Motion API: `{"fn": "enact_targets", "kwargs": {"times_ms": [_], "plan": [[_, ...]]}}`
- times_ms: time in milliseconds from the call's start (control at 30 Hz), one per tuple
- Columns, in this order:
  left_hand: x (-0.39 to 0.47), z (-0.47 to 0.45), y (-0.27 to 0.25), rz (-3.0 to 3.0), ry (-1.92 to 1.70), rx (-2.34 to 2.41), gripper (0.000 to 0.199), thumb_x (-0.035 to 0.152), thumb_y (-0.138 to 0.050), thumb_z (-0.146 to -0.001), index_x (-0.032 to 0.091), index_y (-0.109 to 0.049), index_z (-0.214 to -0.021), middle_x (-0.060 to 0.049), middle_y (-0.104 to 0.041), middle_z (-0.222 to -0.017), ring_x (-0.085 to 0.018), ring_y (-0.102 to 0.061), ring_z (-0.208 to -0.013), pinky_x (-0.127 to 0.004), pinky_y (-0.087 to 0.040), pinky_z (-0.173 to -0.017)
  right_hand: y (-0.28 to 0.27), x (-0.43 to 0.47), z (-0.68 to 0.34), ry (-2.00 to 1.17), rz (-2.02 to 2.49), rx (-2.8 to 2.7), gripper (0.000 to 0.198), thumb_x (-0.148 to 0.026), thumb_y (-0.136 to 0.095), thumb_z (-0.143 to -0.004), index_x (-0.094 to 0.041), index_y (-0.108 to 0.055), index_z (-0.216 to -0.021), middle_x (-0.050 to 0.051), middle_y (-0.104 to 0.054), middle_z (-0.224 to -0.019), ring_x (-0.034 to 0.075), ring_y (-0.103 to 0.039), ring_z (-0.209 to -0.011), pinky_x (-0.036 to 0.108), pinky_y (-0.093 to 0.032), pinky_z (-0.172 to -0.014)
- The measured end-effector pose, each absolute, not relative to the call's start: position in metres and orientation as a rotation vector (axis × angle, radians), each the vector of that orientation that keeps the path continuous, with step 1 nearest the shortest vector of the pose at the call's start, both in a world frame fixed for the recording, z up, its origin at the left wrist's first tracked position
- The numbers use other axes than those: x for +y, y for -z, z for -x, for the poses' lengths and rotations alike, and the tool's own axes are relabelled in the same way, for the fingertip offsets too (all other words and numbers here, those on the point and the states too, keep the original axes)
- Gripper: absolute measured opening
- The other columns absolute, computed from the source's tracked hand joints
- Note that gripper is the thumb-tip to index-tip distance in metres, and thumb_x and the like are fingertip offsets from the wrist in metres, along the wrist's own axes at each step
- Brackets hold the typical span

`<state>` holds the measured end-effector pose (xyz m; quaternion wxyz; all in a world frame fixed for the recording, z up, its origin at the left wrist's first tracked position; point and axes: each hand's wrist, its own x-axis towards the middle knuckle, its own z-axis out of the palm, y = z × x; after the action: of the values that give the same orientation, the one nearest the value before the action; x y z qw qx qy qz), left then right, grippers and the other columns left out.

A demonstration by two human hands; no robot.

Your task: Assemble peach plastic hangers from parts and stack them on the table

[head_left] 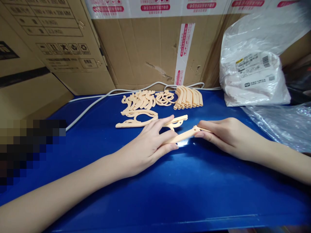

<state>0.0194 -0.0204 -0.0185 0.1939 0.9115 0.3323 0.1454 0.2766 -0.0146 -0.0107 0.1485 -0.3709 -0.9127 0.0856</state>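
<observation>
Left hand (152,139) grips a beige strip (184,136) over the blue table (170,194); right hand (227,136) pinches a thin beige piece (205,130) at the strip's right end. Beyond: hooked pieces (139,99), ringlike pieces (164,98), curved bars (189,97), white cable (93,106).

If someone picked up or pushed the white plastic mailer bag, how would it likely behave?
The white plastic mailer bag would probably sag and crumple when lifted, given its creased, thin-looking film. Its glossy sheen suggests it may feel slippery. Its loose upper part might fold over when pushed.
</observation>
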Motion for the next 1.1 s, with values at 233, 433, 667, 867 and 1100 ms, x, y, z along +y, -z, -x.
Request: {"fn": "enact_targets", "kwargs": {"times_ms": [233, 433, 667, 867, 1100], "plan": [[-0.0195, -0.0198, 0.0177, -2.571, -0.390, 0.930, 0.033, 0.041, -0.033, -0.103, 0.024, -0.060, -0.112, -0.007, -0.028, -0.157, -0.024, -0.018, -0.147, -0.054, -0.016, -0.119, 0.0126, -0.0138, -0.2779, -0.050, 1.052, -2.689, 0.041, -0.046, -0.027, -0.102, -0.021, -0.047, -0.077, -0.002, -0.052, -0.060, 0.012, -0.053, -0.046, 0.025, -0.031, -0.049], [-0.0201, -0.0204, 0.0172, -2.571, -0.381, 0.929, 0.033, 0.041, -0.033, -0.102, 0.025, -0.059, -0.114, -0.008, -0.029, -0.157, -0.025, -0.019, -0.147, -0.054, -0.017, -0.119, 0.0142, -0.0144, -0.2779, 0.182, 1.004, -2.705, 0.040, -0.043, -0.028, -0.103, -0.020, -0.049, -0.078, -0.001, -0.056, -0.062, 0.013, -0.056, -0.049, 0.026, -0.030, -0.048], [-0.0203, -0.0190, 0.0181, -2.578, -0.395, 0.916, 0.033, 0.040, -0.034, -0.102, 0.025, -0.060, -0.115, -0.008, -0.032, -0.155, -0.027, -0.022, -0.146, -0.056, -0.018, -0.118, 0.0155, -0.0160, -0.2777, 0.396, 0.955, -2.693, 0.039, -0.037, -0.031, -0.102, -0.019, -0.054, -0.076, 0.000, -0.056, -0.064, 0.013, -0.055, -0.052, 0.027, -0.029, -0.051], [-0.0194, -0.0187, 0.0215, -2.621, -0.366, 0.930, 0.036, 0.042, -0.033, -0.102, 0.024, -0.060, -0.118, -0.010, -0.031, -0.155, -0.026, -0.022, -0.146, -0.054, -0.018, -0.118, 0.0142, -0.0161, -0.2785, 0.349, 0.949, -2.700, 0.041, -0.038, -0.035, -0.101, -0.018, -0.054, -0.071, 0.000, -0.052, -0.061, 0.011, -0.050, -0.049, 0.028, -0.028, -0.051], [-0.0201, -0.0181, 0.0227, -2.621, -0.375, 0.915, 0.034, 0.041, -0.034, -0.102, 0.023, -0.060, -0.113, -0.010, -0.034, -0.154, -0.027, -0.023, -0.146, -0.055, -0.020, -0.118, 0.0134, -0.0156, -0.2801, 0.363, 0.916, -2.714, 0.043, -0.039, -0.036, -0.100, -0.019, -0.052, -0.065, -0.001, -0.050, -0.058, 0.010, -0.046, -0.048, 0.027, -0.028, -0.051]]}}
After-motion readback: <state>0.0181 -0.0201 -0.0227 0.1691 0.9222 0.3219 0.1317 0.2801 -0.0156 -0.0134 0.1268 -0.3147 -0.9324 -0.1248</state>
